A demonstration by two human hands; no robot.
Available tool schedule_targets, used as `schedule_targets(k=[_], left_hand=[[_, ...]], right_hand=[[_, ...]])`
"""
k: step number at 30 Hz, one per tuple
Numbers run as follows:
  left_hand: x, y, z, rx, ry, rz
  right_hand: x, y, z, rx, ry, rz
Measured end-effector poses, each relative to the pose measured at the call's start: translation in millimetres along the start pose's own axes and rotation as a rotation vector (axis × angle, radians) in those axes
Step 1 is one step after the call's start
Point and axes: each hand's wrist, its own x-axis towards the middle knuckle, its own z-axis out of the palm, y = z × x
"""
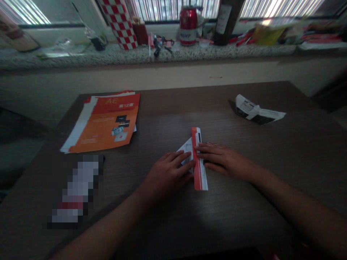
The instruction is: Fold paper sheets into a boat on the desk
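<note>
A folded sheet of paper (200, 177) lies on the dark wooden table in front of me. Its orange-red and white strip runs away from me, and a white printed triangular part sticks out on the left. My left hand (170, 168) lies over that triangular part, fingers stretched out and tips close to the strip. From the other side, my right hand (222, 159) rests its outstretched fingertips on the strip's right edge. Both hands press from above rather than grip. Part of the paper is hidden under the left fingers.
A stack of printed sheets (105, 122) with an orange cover lies at the back left. Nearer on the left is a pixelated oblong object (77, 189). A folded paper model (255, 111) stands at the back right. A red can (188, 27) and several other items line the granite sill (108, 57).
</note>
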Motion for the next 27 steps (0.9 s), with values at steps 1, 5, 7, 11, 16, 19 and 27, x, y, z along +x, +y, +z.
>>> schedule_targets(k=[1, 5, 7, 11, 16, 19, 27], left_hand=[[0, 0, -1, -0.011, -0.001, -0.015], [3, 3, -2, -0.1, 0.003, -0.087], [5, 6, -1, -0.123, 0.017, -0.118], [8, 13, 3, -0.083, 0.02, -0.169], [8, 14, 7, -0.064, 0.008, -0.163], [9, 12, 8, -0.072, -0.006, -0.131], [12, 8, 8, -0.118, -0.044, -0.12]], right_hand=[[0, 0, 0, 0.009, 0.005, 0.001], [1, 0, 0, 0.025, 0.017, -0.005], [0, 0, 0, 0.018, 0.012, -0.003], [1, 0, 1, -0.005, 0.018, -0.002], [5, -3, 0, 0.003, 0.033, 0.009], [8, -3, 1, -0.026, 0.071, 0.035], [14, 6, 8, -0.168, 0.082, 0.167]])
